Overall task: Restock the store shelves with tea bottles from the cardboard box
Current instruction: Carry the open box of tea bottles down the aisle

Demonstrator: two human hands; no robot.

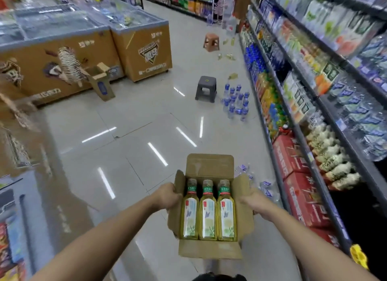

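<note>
An open cardboard box [209, 250] is held in front of me above the aisle floor. Three tea bottles [208, 213] with yellow-green liquid and green caps lie side by side in it, caps pointing away from me. My left hand [168, 195] grips the box's left side flap. My right hand [254, 203] grips its right side. The store shelves [314, 105] run along the right, packed with drinks.
A grey stool [205, 88] and a cluster of water bottles [235, 101] stand on the floor ahead. A brown stool [211, 42] is farther back. Chest freezers [83, 50] and an empty carton [100, 82] line the left. Red cases [301, 188] fill the bottom shelf.
</note>
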